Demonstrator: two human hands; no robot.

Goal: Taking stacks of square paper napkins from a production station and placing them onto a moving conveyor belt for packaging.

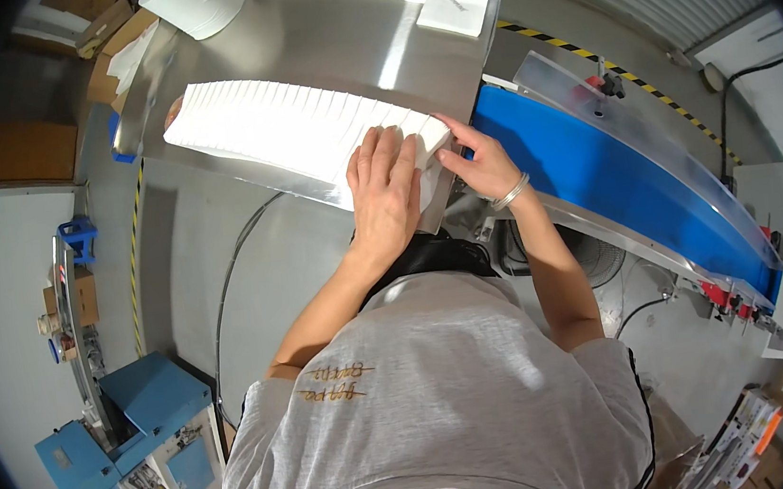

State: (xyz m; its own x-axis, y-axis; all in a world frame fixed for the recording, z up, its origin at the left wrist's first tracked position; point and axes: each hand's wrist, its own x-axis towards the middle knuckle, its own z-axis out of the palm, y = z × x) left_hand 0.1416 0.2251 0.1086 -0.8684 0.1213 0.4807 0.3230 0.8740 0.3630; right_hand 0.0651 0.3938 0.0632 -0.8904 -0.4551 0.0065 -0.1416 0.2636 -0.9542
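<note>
A long row of thin white boxes (264,124), standing packed side by side, runs along the near edge of the steel table (322,37). My left hand (382,183) lies over the row near its right end, fingers stretched out and resting on the boxes. At that same end my right hand (488,167), with a bracelet at the wrist, has thumb and forefinger spanning the last box. Its other fingers are partly hidden behind the box.
A blue conveyor belt (584,167) with a clear side guard (656,131) stands right of the table. On the table are a white roll (195,5) and a white pad (453,11). A black cable (229,290) crosses the floor. Blue machine boxes (154,393) stand at lower left.
</note>
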